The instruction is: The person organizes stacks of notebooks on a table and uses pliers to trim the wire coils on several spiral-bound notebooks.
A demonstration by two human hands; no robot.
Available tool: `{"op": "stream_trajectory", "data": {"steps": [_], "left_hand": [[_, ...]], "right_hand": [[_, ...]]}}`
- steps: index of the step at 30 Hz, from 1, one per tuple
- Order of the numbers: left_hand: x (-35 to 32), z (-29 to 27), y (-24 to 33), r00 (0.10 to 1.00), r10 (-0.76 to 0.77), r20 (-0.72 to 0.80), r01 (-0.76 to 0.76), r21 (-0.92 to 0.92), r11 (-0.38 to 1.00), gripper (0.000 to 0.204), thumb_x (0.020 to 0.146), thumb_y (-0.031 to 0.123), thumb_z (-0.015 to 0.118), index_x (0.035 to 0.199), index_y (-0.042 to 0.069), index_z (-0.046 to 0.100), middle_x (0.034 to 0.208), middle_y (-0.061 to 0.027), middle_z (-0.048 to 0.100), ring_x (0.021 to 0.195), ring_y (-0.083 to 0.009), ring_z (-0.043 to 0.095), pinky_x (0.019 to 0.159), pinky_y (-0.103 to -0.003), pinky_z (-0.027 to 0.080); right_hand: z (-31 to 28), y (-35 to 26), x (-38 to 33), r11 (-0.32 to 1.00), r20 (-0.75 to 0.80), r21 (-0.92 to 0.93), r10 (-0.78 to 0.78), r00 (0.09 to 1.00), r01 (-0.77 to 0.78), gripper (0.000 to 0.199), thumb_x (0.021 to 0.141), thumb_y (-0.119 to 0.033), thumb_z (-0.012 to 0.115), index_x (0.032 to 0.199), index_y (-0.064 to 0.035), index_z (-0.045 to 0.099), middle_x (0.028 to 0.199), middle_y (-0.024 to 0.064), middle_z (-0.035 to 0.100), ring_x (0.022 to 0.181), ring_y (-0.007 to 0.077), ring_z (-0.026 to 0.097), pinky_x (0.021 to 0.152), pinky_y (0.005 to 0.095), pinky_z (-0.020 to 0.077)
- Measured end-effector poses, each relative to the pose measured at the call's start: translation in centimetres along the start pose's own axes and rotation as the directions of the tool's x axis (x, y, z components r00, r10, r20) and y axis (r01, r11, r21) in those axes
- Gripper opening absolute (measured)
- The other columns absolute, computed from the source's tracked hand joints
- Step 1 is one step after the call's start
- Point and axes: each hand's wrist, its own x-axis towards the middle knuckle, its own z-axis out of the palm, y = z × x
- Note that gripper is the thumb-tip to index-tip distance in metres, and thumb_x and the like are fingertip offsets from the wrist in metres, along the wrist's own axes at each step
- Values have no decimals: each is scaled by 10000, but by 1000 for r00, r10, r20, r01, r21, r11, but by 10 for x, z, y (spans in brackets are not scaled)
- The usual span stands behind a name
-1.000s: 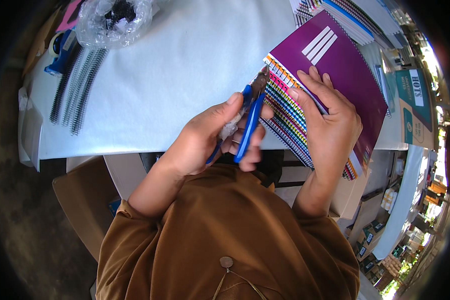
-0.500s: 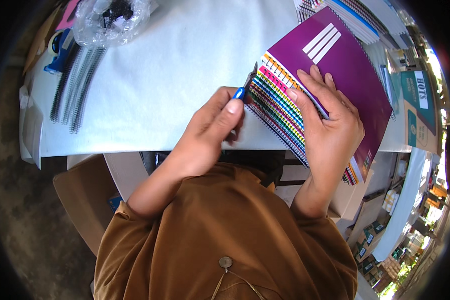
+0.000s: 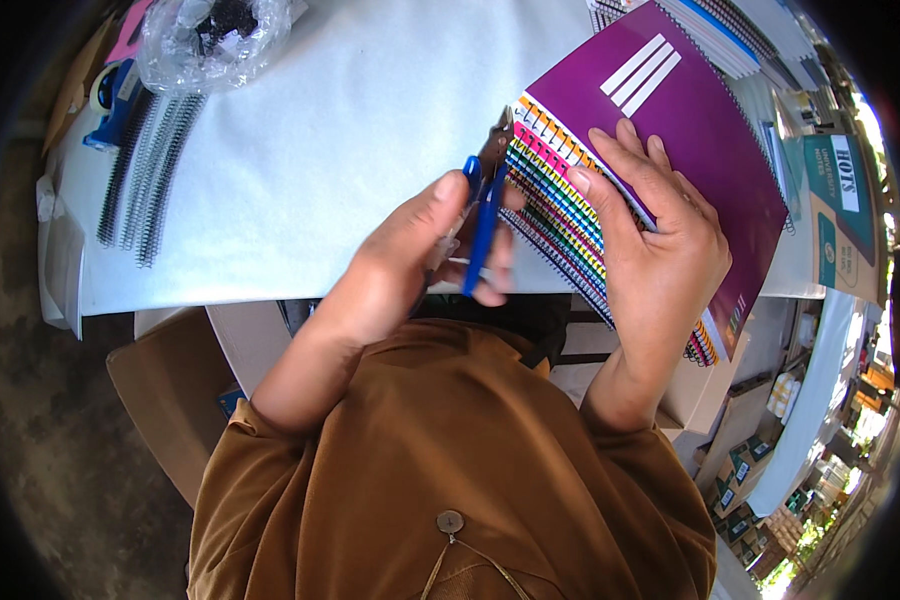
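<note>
A pair of blue-handled cutting pliers is in my left hand, its handles spread apart and its dark jaws at the upper left corner of a stack of spiral notebooks. Coils of several colours run along the stack's left side. On top lies a notebook with a purple cover that has three white bars. My right hand rests over that cover's edge, thumb on the coil side and fingers spread on the purple face, steadying the stack. Some of my left fingers are blurred.
Loose coils lie at the table's left, beside a blue tape dispenser and a clear plastic bag of black items. More spiral notebooks are stacked at the far right, near a printed carton. An open cardboard box stands below the table.
The pliers' handles have spread and the left thumb has lifted. Their jaws have moved up to the stack's top corner. The right hand has barely moved.
</note>
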Motion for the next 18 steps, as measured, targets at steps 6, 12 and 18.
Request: {"op": "stream_trajectory", "data": {"steps": [6,12,18], "left_hand": [[8,-8,0,972,-98,212,169,-348,922,679,952,550,260,1288,-19,419,988,-166,585,931,-347,622,837,-459,505],[5,15,2,875,426,-232,55,919,389,423,974,383,436,1135,-3,497,836,-69,578,732,-190,558,668,-305,428],[2,-12,-6,987,-62,145,81,-127,989,607,961,533,291,1242,30,482,1043,-130,605,959,-245,605,838,-369,477]], "right_hand": [[0,0,0,1000,-2,9,1,1000,-1,226,765,-263,710,961,-152,709,980,89,685,982,283,641,862,365,461],[-1,-3,-1,1000,11,-23,1,1000,-1,281,738,-270,731,992,-152,704,1014,78,681,1000,269,636,873,361,455],[-3,-4,-6,983,70,-167,-67,995,78,414,699,-259,755,1091,-155,673,1104,66,657,1062,264,610,896,352,439]]}}
